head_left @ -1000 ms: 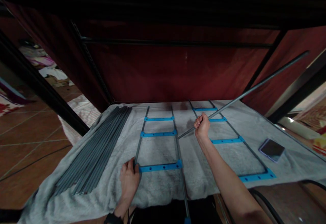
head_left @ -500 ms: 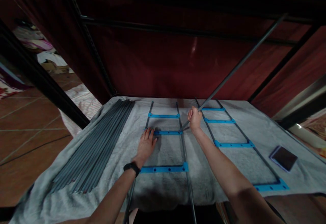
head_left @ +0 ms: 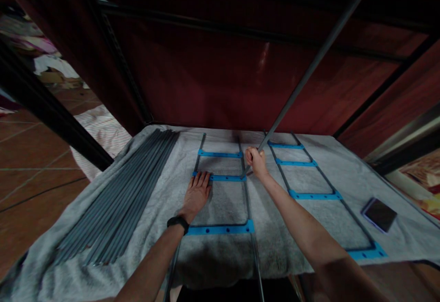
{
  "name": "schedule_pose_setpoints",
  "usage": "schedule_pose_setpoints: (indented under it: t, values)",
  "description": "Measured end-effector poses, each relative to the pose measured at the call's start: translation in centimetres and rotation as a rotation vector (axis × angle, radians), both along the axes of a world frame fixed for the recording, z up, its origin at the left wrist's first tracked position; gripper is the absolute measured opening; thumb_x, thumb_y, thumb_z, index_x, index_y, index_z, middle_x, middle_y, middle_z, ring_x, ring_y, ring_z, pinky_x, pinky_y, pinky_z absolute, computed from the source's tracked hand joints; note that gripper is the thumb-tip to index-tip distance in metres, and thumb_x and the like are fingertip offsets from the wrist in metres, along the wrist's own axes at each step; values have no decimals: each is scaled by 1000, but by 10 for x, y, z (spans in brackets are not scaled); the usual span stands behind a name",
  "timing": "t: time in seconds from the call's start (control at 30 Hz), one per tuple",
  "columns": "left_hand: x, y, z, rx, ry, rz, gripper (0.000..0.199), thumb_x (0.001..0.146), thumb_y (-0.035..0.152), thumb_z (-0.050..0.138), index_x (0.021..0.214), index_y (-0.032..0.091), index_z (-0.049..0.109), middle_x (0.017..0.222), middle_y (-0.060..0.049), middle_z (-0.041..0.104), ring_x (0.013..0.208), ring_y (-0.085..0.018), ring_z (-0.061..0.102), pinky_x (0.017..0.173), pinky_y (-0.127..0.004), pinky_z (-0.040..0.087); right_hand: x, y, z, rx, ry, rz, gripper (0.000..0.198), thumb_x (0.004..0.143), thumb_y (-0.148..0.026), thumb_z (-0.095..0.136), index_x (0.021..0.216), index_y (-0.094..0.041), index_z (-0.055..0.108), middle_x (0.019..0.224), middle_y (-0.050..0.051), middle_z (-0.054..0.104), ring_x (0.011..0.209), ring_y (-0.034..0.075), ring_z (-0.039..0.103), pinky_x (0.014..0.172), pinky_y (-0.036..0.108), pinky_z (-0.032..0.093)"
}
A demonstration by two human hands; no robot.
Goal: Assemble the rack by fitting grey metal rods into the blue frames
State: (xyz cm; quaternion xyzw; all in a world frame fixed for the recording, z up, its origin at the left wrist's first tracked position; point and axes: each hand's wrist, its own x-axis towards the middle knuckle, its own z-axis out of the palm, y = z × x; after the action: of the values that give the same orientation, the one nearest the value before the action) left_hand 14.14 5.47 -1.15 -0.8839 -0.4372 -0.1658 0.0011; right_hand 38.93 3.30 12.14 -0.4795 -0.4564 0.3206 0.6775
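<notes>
My right hand (head_left: pixel 257 162) is wrapped round a long grey rod (head_left: pixel 302 82) that slants up to the right. The rod's lower end meets the right end of a blue crossbar (head_left: pixel 227 178) with holes in it. Flat on the left end of that same crossbar lies my left hand (head_left: pixel 197 194), fingers stretched out, a dark band on its wrist. The crossbar belongs to a ladder-like frame of two grey rods and blue crossbars, with a nearer crossbar (head_left: pixel 220 229) and a farther crossbar (head_left: pixel 220 154). Whether the rod's tip sits inside a hole cannot be told.
A second frame with blue crossbars (head_left: pixel 314 196) lies to the right, and a phone (head_left: pixel 378 215) beyond it. Many grey rods (head_left: pixel 120 201) are bundled at the left on the grey cloth (head_left: pixel 282 256). Dark posts and a red panel (head_left: pixel 206 77) enclose the back.
The upright rod has swung steeper and its upper end has risen, with my right hand shifting slightly left. My left hand stays on the crossbar. The camera view has shifted a little.
</notes>
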Motion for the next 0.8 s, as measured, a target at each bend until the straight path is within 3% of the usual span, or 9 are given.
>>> schedule_pose_setpoints:
  t: [0.17, 0.43, 0.67, 0.8]
  values:
    - [0, -1, 0, 0, 5, -1, 53, 98, 30, 36, 149, 14, 44, 153, -12, 46, 144, -31, 39, 119, -53, 31, -1, 0, -1, -10, -67, 113, 38, 78, -34, 51, 45, -24, 35, 43, -5, 30, 41, 9, 26, 44, 28, 19]
    - [1, -1, -1, -1, -1, -4, 54, 98, 31, 36, 148, 13, 45, 154, -12, 45, 143, -32, 39, 119, -53, 31, 0, -10, -6, -5, -104, 124, 35, 76, -32, 49, 45, -24, 36, 45, -4, 32, 44, 10, 30, 46, 28, 21]
    - [1, -1, 0, 0, -13, -9, 53, 98, 31, 36, 148, 15, 45, 152, -12, 47, 142, -31, 40, 118, -53, 31, -2, -7, -7, -16, -94, 60, 32, 75, -31, 50, 46, -23, 40, 47, -4, 35, 46, 10, 34, 46, 27, 23]
    - [1, 0, -1, -3, 1, 0, 54, 98, 33, 35, 148, 14, 45, 151, -13, 48, 142, -31, 40, 118, -52, 30, -1, 0, -14, -40, -39, -14, 30, 74, -32, 48, 48, -24, 36, 48, -4, 33, 44, 9, 29, 43, 26, 18]
